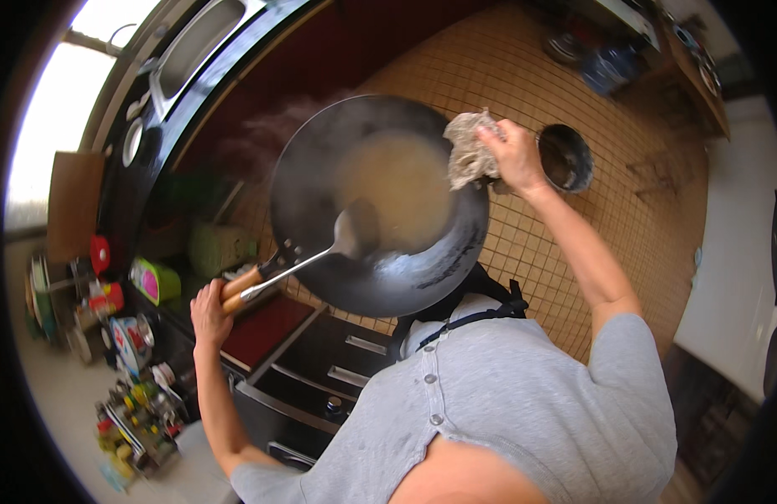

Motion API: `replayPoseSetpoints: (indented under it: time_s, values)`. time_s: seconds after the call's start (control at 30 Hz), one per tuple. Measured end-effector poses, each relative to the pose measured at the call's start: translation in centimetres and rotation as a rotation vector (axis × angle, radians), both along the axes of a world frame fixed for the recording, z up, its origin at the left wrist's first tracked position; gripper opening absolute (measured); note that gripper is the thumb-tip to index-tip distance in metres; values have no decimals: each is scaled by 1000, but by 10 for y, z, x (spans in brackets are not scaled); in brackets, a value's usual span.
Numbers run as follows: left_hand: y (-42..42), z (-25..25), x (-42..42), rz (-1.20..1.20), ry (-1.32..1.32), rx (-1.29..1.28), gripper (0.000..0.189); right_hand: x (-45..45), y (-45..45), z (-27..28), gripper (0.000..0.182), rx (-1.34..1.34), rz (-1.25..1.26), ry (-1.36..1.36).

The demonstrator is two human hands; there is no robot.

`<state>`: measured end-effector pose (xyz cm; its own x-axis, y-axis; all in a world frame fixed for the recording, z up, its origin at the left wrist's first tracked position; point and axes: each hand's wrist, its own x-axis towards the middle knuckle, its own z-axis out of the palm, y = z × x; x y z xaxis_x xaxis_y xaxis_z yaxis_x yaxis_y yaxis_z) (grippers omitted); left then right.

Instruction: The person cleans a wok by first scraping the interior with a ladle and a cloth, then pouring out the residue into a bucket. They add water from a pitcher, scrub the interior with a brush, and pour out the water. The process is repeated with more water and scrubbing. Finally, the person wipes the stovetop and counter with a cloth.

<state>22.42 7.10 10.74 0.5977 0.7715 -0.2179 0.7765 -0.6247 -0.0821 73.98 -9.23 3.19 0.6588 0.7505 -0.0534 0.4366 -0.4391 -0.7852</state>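
A large dark wok [338, 126] is held in front of my body above the tiled floor. Cloudy yellowish liquid [404, 183] pools inside it, and steam drifts off its far left side. My left hand [211, 314] is closed around the wok's wooden handle [242, 282] together with the wooden grip of a metal wok spatula [300, 264]. The spatula's head rests inside the wok, at the liquid's near edge. At the opposite rim, my right hand [514, 154] grips a crumpled beige cloth [470, 148] against the wok. The cloth hides the rim beneath it.
A dark bucket [577, 179] stands on the tiled floor [520, 246] beyond my right hand. Counter with sink [199, 47] runs along the upper left. A green container [158, 281] and several bottles [136, 409] are at left. Black drawers [338, 346] stand near my left arm.
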Motion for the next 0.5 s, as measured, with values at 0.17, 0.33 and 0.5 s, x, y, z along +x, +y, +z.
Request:
replayPoseSetpoints:
  time_s: [0.17, 0.33, 0.5]
  values:
    - [56, -31, 142, -269, -64, 6, 30, 79, -80, -16, 41, -116, -238, -79]
    - [71, -40, 270, -455, -28, -28, 28, 140, -157, -67, 39, -134, -409, -42]
    - [78, -83, 360, -564, 22, -66, 32, 171, -216, -109, 36, -171, -529, 7]
